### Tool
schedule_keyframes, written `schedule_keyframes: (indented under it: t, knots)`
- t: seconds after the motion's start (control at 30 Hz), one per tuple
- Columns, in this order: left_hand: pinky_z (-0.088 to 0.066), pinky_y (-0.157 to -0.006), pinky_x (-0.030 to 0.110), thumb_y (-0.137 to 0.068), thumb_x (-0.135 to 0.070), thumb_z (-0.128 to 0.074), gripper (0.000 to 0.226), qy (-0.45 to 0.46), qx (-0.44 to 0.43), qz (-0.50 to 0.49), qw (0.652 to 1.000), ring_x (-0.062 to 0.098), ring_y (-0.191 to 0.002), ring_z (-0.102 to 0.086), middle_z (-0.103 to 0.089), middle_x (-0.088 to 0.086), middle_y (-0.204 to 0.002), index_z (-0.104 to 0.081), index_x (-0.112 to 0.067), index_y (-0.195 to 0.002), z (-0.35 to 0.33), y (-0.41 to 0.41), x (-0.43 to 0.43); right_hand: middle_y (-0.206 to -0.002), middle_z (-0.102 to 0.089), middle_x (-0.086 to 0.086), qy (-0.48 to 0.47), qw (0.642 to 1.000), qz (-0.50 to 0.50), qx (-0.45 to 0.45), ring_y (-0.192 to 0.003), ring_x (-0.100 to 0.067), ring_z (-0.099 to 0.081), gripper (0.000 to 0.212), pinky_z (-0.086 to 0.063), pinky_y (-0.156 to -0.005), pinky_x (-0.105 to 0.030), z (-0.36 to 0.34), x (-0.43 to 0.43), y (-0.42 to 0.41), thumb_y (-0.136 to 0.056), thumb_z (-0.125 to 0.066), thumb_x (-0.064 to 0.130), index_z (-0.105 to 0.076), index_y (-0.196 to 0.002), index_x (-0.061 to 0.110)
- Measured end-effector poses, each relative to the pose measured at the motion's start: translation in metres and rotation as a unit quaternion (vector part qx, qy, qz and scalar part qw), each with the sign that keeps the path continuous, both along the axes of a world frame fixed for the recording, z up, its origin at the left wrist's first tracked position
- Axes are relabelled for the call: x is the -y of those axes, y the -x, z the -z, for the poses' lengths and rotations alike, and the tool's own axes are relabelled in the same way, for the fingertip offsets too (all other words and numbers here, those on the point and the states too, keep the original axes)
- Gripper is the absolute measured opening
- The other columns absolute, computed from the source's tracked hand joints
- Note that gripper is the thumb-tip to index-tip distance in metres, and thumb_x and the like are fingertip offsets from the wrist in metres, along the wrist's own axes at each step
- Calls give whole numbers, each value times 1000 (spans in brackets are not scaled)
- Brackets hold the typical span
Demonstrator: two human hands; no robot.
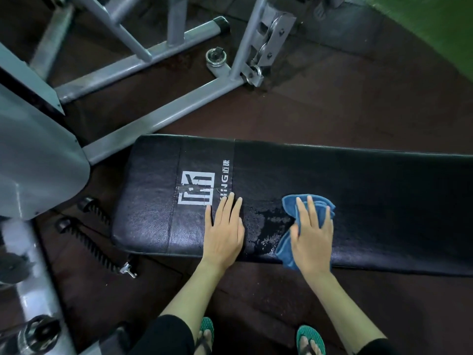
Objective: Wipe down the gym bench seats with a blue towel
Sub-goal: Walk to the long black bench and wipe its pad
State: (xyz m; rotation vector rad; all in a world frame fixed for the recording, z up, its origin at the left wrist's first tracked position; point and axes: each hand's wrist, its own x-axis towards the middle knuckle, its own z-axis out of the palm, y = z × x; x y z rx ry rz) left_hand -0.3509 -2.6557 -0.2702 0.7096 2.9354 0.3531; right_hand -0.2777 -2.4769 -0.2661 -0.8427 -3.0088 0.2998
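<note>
A long black padded gym bench (371,201) runs across the view, with a white logo near its left end. My right hand (311,234) lies flat on a crumpled blue towel (288,210), pressing it onto the bench's near half. A wet streaked patch (266,226) shows on the vinyl just left of the towel. My left hand (225,229) rests flat on the bench beside the logo, fingers together and stretched out, holding nothing.
Grey steel machine frame tubes (163,119) cross the dark rubber floor behind the bench's left end. A grey machine housing (33,149) stands at the left, with a black coiled cable (94,242) below it. My feet in green sandals (309,336) are at the bottom.
</note>
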Motion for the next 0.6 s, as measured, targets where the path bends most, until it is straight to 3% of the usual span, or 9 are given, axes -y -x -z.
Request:
schedule_keyframes:
  t: [0.13,0.33,0.6]
  knots:
    - [-30,-108,56,-93,-25,-29,51,-4,7,5,1000,22,-134,-40,-42,7,-146,-42,-12,-140,-4,1,5,-152,-31,-5,19,998,54,-2,-136,-45,-26,57,-30,-107,-56,-3,11,5,-88,-58,15,-39,-142,16]
    - [-25,-109,56,-92,-25,-28,52,27,2,-9,1000,20,-135,-40,-43,6,-145,-43,-11,-140,0,3,35,-159,-9,4,92,989,110,19,-144,-35,0,56,-13,-115,-53,-7,46,21,-97,-41,21,-20,-149,24]
    - [-16,-111,53,-93,-24,-26,50,9,-22,-43,999,20,-134,-40,-45,6,-144,-45,-10,-138,3,17,80,-159,-10,2,118,990,79,0,-144,-39,-3,57,-11,-114,-53,-9,108,52,-96,-44,20,-23,-148,23]
